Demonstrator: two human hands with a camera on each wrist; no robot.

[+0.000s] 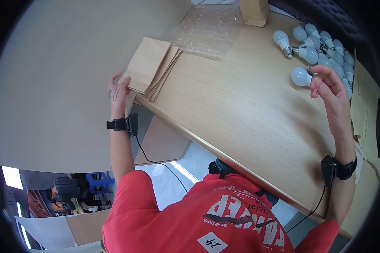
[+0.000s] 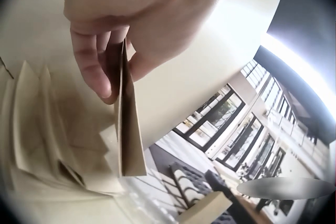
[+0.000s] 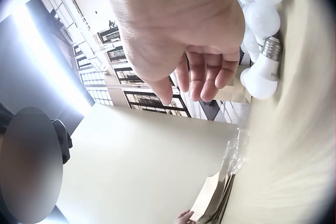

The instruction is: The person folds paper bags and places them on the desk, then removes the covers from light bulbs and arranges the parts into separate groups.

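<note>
At the left end of the table, my left hand [image 1: 119,90] pinches the near edge of a flat brown paper bag [image 1: 146,63]. In the left wrist view, the thumb and fingers grip this folded paper bag [image 2: 128,134], which stands apart from the other paper bags [image 2: 39,129] beside it. My right hand [image 1: 331,88] is held above the table on the right, with loosely bent fingers and nothing in them. Nearest to it lies a single white light bulb [image 1: 300,76], its screw base partly hidden by the fingers in the head view.
Several more light bulbs [image 1: 324,59] lie grouped at the back right. A clear plastic sheet [image 1: 207,29] is spread at the back, next to a standing brown paper bag [image 1: 254,12]. Thin cables [image 1: 160,162] run from both wrist cameras. The table's front edge [image 1: 207,145] borders my body.
</note>
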